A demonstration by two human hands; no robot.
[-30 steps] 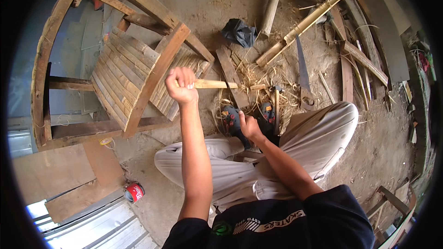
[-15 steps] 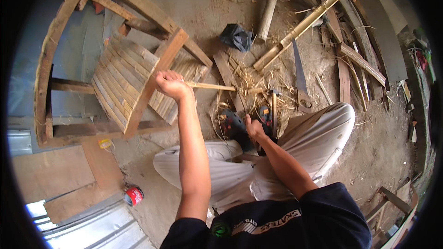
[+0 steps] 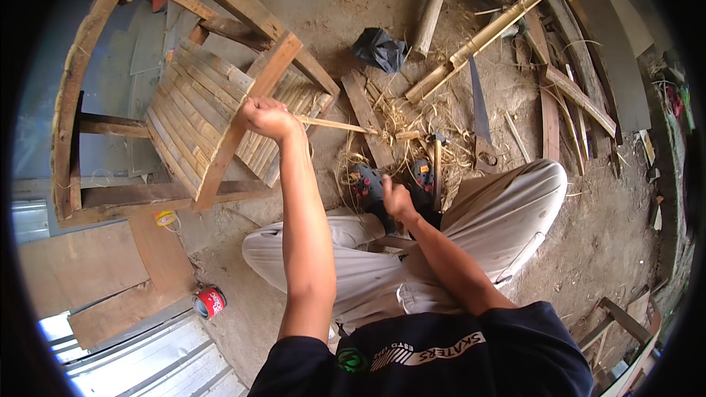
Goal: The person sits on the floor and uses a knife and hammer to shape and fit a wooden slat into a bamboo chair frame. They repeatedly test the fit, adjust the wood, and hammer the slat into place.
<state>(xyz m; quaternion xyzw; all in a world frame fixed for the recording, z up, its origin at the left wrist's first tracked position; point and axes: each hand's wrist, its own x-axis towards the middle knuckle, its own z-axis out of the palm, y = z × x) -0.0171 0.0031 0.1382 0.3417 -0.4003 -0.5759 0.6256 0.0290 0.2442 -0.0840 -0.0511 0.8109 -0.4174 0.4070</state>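
My left hand (image 3: 269,118) is closed around one end of a thin bamboo strip (image 3: 334,124), beside the wooden frame's slanted post. From the fist the strip reaches right, over the shavings toward my feet. Low between my knees, my right hand (image 3: 398,200) is curled closed with its thumb on top; whatever it grips is hidden. Just beyond it are my dark clogs (image 3: 365,184). A hammer (image 3: 437,169) stands close to the right clog.
A wooden frame with bamboo slats (image 3: 187,117) fills the left. Further right lie a handsaw (image 3: 479,106), a split bamboo pole (image 3: 500,29), a black plastic bag (image 3: 379,49), a round log (image 3: 435,7) and a plank (image 3: 368,117). A red can (image 3: 210,301) stands lower left.
My left hand has shifted slightly left and away, carrying the strip with it. My right hand has moved a little left, and more of the left clog shows.
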